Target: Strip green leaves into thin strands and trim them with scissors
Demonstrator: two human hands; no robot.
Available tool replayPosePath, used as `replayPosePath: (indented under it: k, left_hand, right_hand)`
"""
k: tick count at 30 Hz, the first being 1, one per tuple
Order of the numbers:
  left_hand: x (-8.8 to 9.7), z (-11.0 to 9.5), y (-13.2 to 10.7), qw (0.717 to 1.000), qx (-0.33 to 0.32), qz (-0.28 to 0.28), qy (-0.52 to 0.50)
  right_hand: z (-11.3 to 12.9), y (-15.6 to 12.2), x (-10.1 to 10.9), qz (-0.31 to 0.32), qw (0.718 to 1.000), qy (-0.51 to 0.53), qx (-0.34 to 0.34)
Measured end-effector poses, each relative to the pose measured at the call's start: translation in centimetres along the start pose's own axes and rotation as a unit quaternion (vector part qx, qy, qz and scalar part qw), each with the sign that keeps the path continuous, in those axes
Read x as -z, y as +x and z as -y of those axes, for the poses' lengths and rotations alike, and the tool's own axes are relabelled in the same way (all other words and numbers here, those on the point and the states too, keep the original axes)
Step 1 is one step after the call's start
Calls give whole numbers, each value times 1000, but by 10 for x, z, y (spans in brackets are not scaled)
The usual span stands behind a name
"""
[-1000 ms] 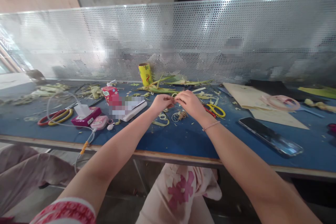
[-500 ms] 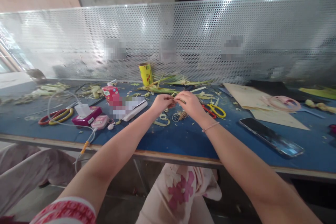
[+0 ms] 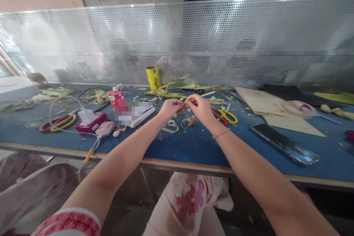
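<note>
Both hands meet over the middle of the blue table [image 3: 177, 147]. My left hand [image 3: 172, 108] is closed in a pinch on a small pale-green plant strip [image 3: 183, 99]. My right hand [image 3: 199, 105] pinches the same strip from the other side, its fingertips close to the left ones. How the strip is folded is too small to make out. Below the hands lie a curled pale strip [image 3: 171, 129] and a small brown dried clump [image 3: 192, 120]. Beside my right wrist rest scissors with red and yellow handles [image 3: 228, 117].
To the left are another pair of scissors [image 3: 59, 123], a purple power block [image 3: 91, 122] with a white cable, a red drink carton [image 3: 117, 100] and a white box [image 3: 142, 116]. A yellow can [image 3: 153, 78] stands by the perforated metal screen [image 3: 193, 37]. Right lies a phone [image 3: 284, 143].
My right fingertips have shifted slightly and opened a small gap from the left ones, so more of the green strip shows. The left hand stays almost in place.
</note>
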State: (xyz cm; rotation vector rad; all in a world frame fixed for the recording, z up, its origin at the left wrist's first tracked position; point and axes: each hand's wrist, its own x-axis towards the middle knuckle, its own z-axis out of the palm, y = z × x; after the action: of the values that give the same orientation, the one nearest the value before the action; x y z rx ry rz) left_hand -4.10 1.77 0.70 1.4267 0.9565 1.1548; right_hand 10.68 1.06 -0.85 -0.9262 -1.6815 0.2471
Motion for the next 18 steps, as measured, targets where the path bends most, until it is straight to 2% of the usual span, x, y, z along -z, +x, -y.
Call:
replayPosePath:
  k: [4,12,18]
  left_hand:
    - [0,3,1,1000,-13,2,-5]
    - [-3,2,0,999,-24,-18,-17]
    - [-4,1,-1,999,-27,-34,-22]
  right_hand:
    - [1,-1,-2,-18,999,16,-23]
    - [2,-2,-3,-45,997,-59,22]
    - [4,-3,-5,-38,992,-103,65]
